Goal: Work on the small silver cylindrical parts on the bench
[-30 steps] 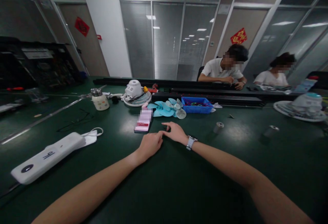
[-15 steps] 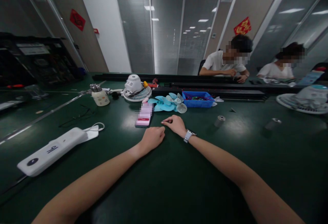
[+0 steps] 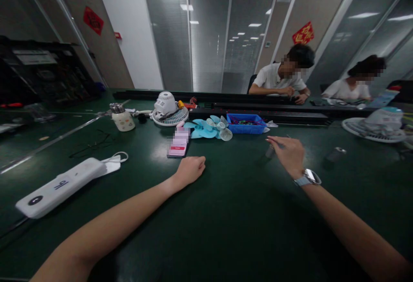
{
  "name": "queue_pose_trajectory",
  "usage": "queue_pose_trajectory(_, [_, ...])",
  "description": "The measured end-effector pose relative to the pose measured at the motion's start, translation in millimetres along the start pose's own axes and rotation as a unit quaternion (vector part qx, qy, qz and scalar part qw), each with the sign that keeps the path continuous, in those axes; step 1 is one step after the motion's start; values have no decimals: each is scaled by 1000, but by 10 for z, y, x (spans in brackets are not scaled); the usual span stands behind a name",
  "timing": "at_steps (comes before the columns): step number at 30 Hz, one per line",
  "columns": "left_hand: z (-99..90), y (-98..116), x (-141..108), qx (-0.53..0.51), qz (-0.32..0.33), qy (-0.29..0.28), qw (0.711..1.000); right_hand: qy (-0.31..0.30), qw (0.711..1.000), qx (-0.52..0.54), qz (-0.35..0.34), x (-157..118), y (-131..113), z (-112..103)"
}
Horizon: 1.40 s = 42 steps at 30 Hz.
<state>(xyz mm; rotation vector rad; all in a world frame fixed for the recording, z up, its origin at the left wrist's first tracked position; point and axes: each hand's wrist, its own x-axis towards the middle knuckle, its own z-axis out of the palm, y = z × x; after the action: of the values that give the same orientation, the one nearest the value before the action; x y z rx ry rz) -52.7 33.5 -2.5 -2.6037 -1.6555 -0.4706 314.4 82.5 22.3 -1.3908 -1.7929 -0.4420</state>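
My left hand (image 3: 191, 171) rests on the green table with its fingers curled into a loose fist; what is inside it, if anything, is hidden. Just beyond it lies a phone (image 3: 178, 144) with a pink lit screen. Off to the right, my right hand (image 3: 288, 153), a watch on its wrist, has thumb and fingertips drawn together in a pinch over a small upright metal cylinder (image 3: 269, 152). Anything between those fingertips is too small to make out. Further right stands a similar metal cylinder (image 3: 336, 154).
Light blue fan blades (image 3: 208, 128) lie beside a blue tray (image 3: 247, 130) of small parts. White fan parts (image 3: 169, 116) and a cream bottle (image 3: 123, 121) stand left of them. A white power bank-like device (image 3: 64, 187) lies near left. Two people sit across the table.
My right hand has moved away from my left hand, rightward to the nearer metal cylinder. The left hand stays almost in place, and the view has shifted slightly.
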Motion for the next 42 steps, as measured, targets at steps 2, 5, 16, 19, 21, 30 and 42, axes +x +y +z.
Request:
queue_pose_trajectory(2, [-6, 7, -4, -2, 0, 0, 1000, -22, 999, -17, 22, -97, 133, 61])
queue_pose_trajectory(5, [-11, 14, -17, 3, -8, -1, 1000, -30, 998, -11, 49, -198, 179, 146])
queue_pose_trajectory(16, [-4, 3, -31, 4, 1, 7, 1000, 15, 994, 18, 103, -184, 209, 174])
queue_pose_trajectory(19, [-19, 17, -36, 2, -3, 6, 1000, 21, 995, 25, 92, -202, 223, 211])
queue_pose_trajectory(21, [-28, 27, -36, 3, -9, 2, 1000, 21, 996, 24, 81, -209, 238, 230])
queue_pose_trajectory(30, [21, -19, -28, 1, 10, 15, 1000, 6, 999, 24, 32, -234, 222, 215])
queue_pose_trajectory(42, [45, -25, -15, 8, 10, 16, 1000, -35, 999, -22, 27, -259, 192, 152])
